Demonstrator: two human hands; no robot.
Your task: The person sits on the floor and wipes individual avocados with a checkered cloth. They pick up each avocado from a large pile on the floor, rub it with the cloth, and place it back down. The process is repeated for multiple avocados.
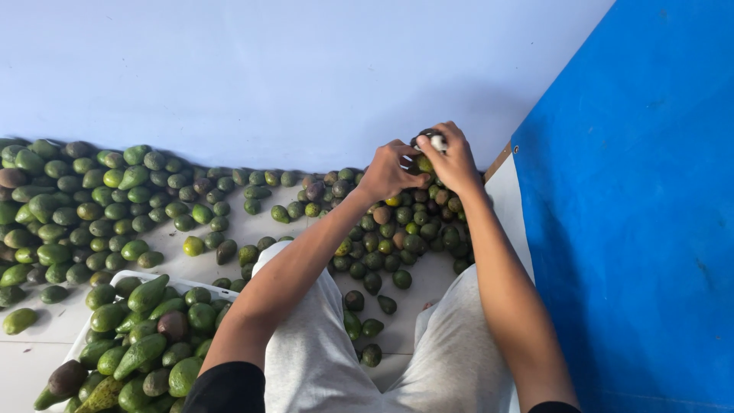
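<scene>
Both hands, the left hand (391,170) and right hand (451,159), pinch one avocado (424,162) above the pile (397,229), seemingly working its stem end; placing it likely follows.

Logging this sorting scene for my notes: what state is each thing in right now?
Left hand: closed on the avocado.
Right hand: closed on the same avocado.
Avocado: held up, mostly hidden by fingers.
White crate: heaped full of avocados.
Floor pile: loose, spread out.
Blue tarp: hanging flat.
</scene>
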